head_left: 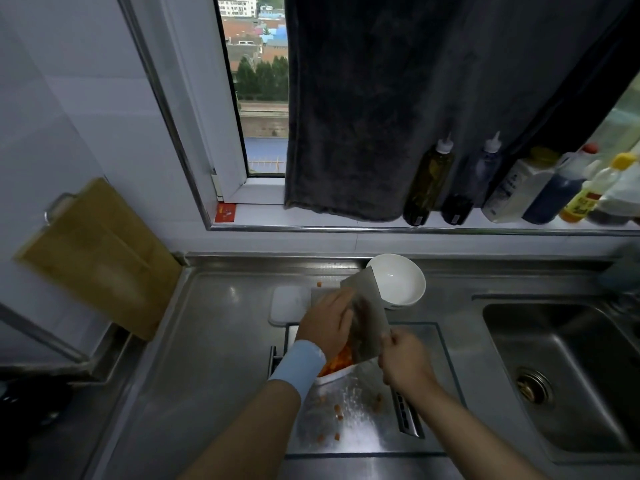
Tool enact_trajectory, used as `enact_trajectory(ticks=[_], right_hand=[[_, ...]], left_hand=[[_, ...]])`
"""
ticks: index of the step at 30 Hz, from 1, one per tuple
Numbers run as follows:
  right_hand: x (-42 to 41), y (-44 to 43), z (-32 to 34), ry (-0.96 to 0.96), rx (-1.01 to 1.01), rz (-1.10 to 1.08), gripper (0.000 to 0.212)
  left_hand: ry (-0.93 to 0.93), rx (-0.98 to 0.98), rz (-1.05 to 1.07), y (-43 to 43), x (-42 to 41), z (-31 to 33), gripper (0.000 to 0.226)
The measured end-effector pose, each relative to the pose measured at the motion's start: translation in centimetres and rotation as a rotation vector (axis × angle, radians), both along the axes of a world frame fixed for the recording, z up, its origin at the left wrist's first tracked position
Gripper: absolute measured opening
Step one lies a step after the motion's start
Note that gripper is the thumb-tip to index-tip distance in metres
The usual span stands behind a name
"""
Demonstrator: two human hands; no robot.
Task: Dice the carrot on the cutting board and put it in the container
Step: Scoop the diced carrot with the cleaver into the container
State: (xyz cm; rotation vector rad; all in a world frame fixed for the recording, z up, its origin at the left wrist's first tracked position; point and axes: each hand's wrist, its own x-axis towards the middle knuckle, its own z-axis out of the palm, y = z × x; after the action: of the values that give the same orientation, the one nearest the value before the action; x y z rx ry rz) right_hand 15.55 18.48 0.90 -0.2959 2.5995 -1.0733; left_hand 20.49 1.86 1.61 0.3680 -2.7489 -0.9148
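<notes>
Your steel counter (pixel 214 341) runs from the left wall to the sink (pixel 554 368), whose rim lies just right of your right arm. The steel cutting board (pixel 360 424) lies in front of you.

Above it you hold the cleaver (pixel 369 317) tilted, its tip up and reaching the rim of the white bowl (pixel 403 282). The bowl sits at the back of the counter, and no carrot shows inside it.

Your right hand (pixel 403 360) is curled round the cleaver's handle end. Your left hand (pixel 327 323) lies with its fingers laid flat on the blade's face, penning in the carrot heap (pixel 337 362). The heap is bright orange and cut small, and your palm hides most of it.

Loose dice (pixel 337 412) lie scattered on the board below your wrists. One stray dice (pixel 319 284) sits on the counter just left of the blade's tip. A white slab (pixel 289 304) lies behind your left hand. Bare counter stretches left of it to the wooden board (pixel 100 258) leaning on the wall.
</notes>
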Motion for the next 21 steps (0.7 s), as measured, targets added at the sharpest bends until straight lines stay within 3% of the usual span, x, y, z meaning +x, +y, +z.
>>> enact_trajectory(ticks=[2,4,7,10,15,21], right_hand=[[-0.1,0.5,0.1,-0.01,-0.016,-0.011,0.039],[-0.5,1.4,0.1,-0.026,-0.027,-0.032,0.037],[-1.4,4.0,-0.3,-0.013,0.007,-0.073,0.037],[-2.4,7.4,-1.1,-0.031,0.037,-0.103,0.035],[-2.3,11.5,-1.9,-0.052,0.172,-0.037,0.033],[-1.6,13.6,-3.1,-0.046,0.246,0.03,0.025]], left_hand=[[-0.112,-0.094,-0.135,0.2,-0.9,-0.1,0.049],[-0.248,-0.064,-0.19,0.4,-1.2,-0.6,0.051],[-0.332,0.008,-0.042,1.1,-0.8,-1.2,0.038],[-0.316,-0.227,-0.007,2.6,-0.2,-1.3,0.037],[-0.541,-0.31,-0.154,4.4,-0.6,-5.1,0.095],[-0.521,-0.542,-0.26,2.5,-1.4,-5.9,0.08]])
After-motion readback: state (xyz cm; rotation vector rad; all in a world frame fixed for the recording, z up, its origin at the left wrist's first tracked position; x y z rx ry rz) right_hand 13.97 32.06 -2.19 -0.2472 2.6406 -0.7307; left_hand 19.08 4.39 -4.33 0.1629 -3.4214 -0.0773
